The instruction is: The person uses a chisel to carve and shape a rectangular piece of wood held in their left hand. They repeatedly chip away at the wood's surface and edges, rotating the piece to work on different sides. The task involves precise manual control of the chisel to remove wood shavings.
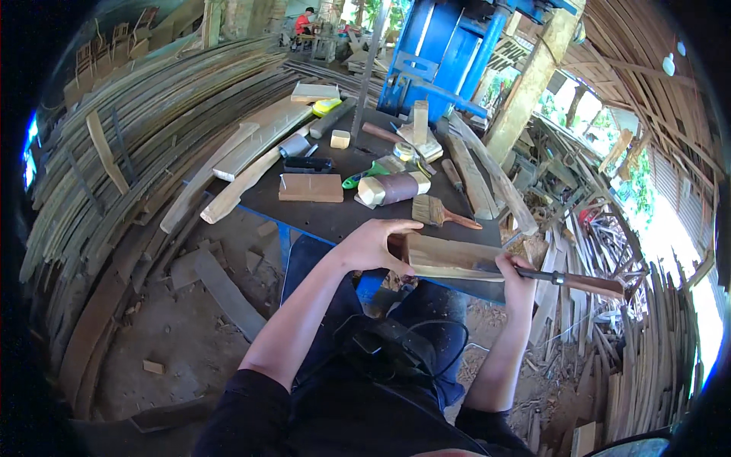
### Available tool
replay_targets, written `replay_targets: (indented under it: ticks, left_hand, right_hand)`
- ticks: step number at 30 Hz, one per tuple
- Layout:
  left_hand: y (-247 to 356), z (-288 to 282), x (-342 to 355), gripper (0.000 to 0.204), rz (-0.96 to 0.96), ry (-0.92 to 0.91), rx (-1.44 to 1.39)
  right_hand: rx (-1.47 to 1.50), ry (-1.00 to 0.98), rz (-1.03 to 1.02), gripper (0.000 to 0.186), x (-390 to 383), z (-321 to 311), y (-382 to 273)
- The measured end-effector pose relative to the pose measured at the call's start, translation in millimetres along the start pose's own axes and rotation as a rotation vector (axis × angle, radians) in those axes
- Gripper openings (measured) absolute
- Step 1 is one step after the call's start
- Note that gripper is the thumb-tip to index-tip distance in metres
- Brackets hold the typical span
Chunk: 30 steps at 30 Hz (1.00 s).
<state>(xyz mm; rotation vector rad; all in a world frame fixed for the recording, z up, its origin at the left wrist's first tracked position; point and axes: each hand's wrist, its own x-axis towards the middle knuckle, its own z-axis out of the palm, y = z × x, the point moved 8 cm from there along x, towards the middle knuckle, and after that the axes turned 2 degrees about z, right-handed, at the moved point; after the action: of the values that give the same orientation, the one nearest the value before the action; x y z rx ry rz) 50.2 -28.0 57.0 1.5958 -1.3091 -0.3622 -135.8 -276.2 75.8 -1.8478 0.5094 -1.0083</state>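
Note:
My left hand (378, 247) is closed round the left end of a wooden block (449, 255), thumb on one side and fingers on the other. The block lies at the near edge of the dark work table (335, 217). My right hand (519, 283) grips a chisel (590, 285) by its metal shank. Its wooden handle points out to the right, and the blade end reaches the block's right part, partly hidden by my fingers. Just beyond the block lies a flat paintbrush (434, 212). Farther back is a pale block wrapped in brown sandpaper (394, 187).
A mallet (259, 171), a brown block (311, 187), a tape measure (403, 151) and a yellow object (326, 106) lie on the table. A blue machine (434, 57) stands behind. Stacked boards (152, 107) fill the left; scrap wood lies right. A person in red (304, 23) sits far back.

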Motion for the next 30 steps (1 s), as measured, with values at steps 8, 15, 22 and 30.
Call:
replay_targets:
  ticks: [8, 15, 22, 30]
  left_hand:
    - [-17, -12, -2, 0.081, -0.029, 0.141, -0.249]
    - [-9, -10, 0, 0.083, 0.036, 0.116, -0.036]
    - [-15, -10, 0, 0.083, 0.055, 0.128, -0.063]
    - [-18, -6, 2, 0.083, -0.009, 0.167, -0.144]
  right_hand:
    - [-0.102, -0.106, -0.269, 0.016, -15, 71, -44]
    - [-0.143, -0.006, 0.067, 0.014, 13, -5, 1]
    - [0.040, -0.221, -0.046, 0.013, 18, 86, -20]
    - [-0.058, -0.034, 0.110, 0.014, 36, -15, 16]
